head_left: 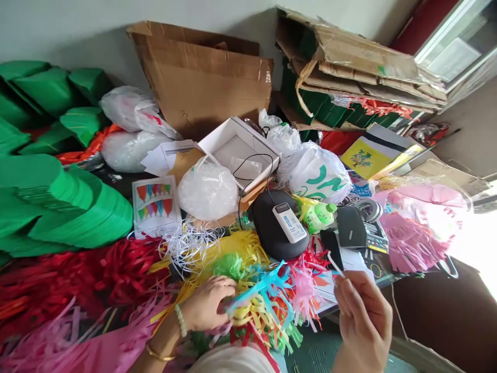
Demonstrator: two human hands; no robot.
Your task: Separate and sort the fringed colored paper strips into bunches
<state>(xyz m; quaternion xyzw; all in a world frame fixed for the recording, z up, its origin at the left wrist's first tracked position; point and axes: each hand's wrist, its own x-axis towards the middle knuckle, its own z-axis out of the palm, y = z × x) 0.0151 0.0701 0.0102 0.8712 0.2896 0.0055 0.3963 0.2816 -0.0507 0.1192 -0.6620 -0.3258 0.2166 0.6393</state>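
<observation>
My left hand, with a beaded bracelet and a gold bangle on its wrist, is curled at the left side of a bunch of fringed paper tassels in blue, yellow, green, pink and red. Its fingertips are partly hidden, so what they hold is unclear. To the right of the tassels, my right hand is raised and pinches a thin white string, whose end sticks up to the left. A tangle of white strings lies behind my left hand.
Green paper stacks and red fringe fill the left. A black case with a white power bank stands mid-table, beside a green bottle. Behind are plastic bags, a white box and cardboard.
</observation>
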